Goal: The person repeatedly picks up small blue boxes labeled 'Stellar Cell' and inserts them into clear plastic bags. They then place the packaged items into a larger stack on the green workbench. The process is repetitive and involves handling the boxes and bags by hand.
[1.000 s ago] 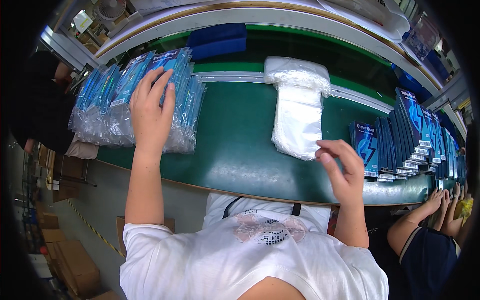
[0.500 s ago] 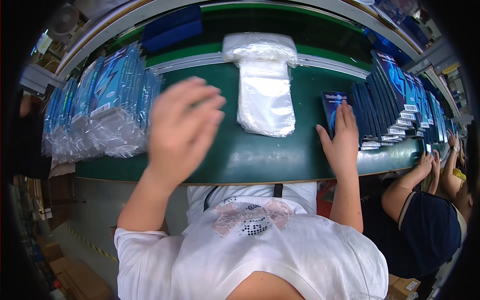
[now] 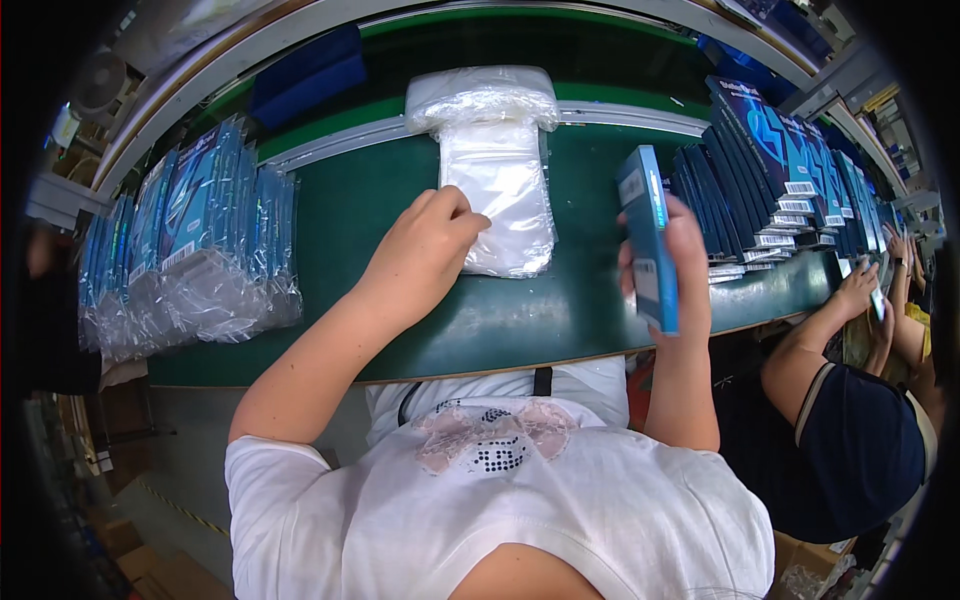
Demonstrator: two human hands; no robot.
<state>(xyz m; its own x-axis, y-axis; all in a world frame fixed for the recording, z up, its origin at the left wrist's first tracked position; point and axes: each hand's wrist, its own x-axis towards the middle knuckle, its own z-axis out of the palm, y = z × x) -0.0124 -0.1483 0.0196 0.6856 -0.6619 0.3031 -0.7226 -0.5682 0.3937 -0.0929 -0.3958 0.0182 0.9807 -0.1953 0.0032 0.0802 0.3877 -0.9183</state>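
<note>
In the middle of the bench lies a stack of clear plastic bags (image 3: 510, 190), with a bunched, rolled part at its far end. My left hand (image 3: 425, 250) rests at the left edge of this stack, fingers curled and pinched on the top bag. Raised off the bench on the right, my right hand (image 3: 688, 250) is closed round a slim blue box (image 3: 650, 245) that stands on edge, its narrow side turned up. Part of the right fingers is hidden behind the box.
Bagged blue boxes (image 3: 200, 210) stand in rows at the left. More dark blue boxes (image 3: 750, 170) lean stacked at the right. A dark blue bin (image 3: 310, 75) sits beyond the green bench (image 3: 350, 190). Farther right, a co-worker's hands (image 3: 860, 290) hold something.
My right hand has picked up the blue box from the bench and tilted it on edge. My left hand has moved right, from near the bagged boxes to the plastic bags.
</note>
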